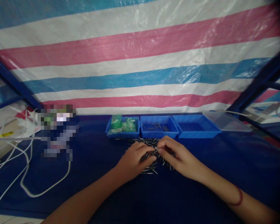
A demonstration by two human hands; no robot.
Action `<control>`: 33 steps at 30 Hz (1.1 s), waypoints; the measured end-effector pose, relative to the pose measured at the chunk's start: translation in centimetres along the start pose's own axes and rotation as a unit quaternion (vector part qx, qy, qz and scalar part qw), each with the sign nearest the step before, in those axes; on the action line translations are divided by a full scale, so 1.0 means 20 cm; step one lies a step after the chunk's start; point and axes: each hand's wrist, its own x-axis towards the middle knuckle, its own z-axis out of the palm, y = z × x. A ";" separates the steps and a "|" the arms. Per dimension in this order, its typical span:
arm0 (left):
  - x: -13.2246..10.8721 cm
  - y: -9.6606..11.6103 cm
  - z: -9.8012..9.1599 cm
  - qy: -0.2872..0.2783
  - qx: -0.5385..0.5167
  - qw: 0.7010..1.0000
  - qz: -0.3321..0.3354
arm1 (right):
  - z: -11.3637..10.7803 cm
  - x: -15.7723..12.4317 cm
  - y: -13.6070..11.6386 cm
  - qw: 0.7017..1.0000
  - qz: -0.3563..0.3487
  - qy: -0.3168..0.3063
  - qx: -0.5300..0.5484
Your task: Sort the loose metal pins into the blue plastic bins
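Note:
A heap of several thin metal pins (146,143) lies on the dark blue table cover (102,186) in front of a row of blue bins. My left hand (135,158) rests on the heap with its fingers curled over some pins. My right hand (177,155) meets it from the right, thumb and fingers pinched on pins at the heap's middle. Behind them the middle blue bin (159,134) holds a few pins. The left blue bin (109,132) holds green packets (122,125). The right blue bin (196,133) looks bare inside.
A clear plastic tray (226,122) sits right of the bins. White cables (25,174) loop over the table's left side near a blurred object (57,130). A striped pink, white and blue tarp (140,62) hangs behind. Dark blue frame bars (259,84) stand at both sides.

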 end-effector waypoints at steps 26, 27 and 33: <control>0.00 0.03 0.03 0.043 -0.109 0.992 -0.049 | 0.09 -0.03 -0.03 0.995 -0.009 0.088 0.050; 0.00 0.03 0.02 0.050 -0.109 0.991 -0.054 | 0.08 -0.03 -0.03 0.995 -0.010 0.093 0.040; 0.00 0.05 0.00 0.092 -0.110 0.985 -0.101 | 0.05 -0.01 -0.03 0.994 -0.050 0.095 -0.031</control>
